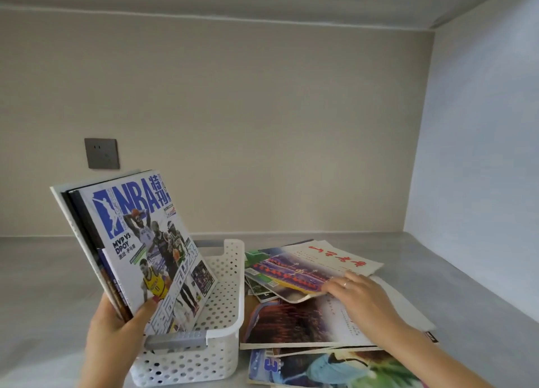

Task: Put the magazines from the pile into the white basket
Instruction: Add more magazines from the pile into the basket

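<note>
A white perforated basket (230,300) with grey handles stands on the grey counter, left of centre. Several magazines stand upright and lean left inside it; the front one is an NBA magazine (145,241). My left hand (116,326) grips the lower edge of this standing bundle, thumb on the NBA cover. To the right lies the loose pile of magazines (291,320). My right hand (358,294) rests on the pile and its fingers hold the near edge of the top magazine with a purple field cover (288,271), which curls up slightly.
A grey wall socket (102,153) sits on the beige back wall above the basket. A white side wall (481,154) closes the counter on the right. More magazines (320,367) lie at the near edge below the pile.
</note>
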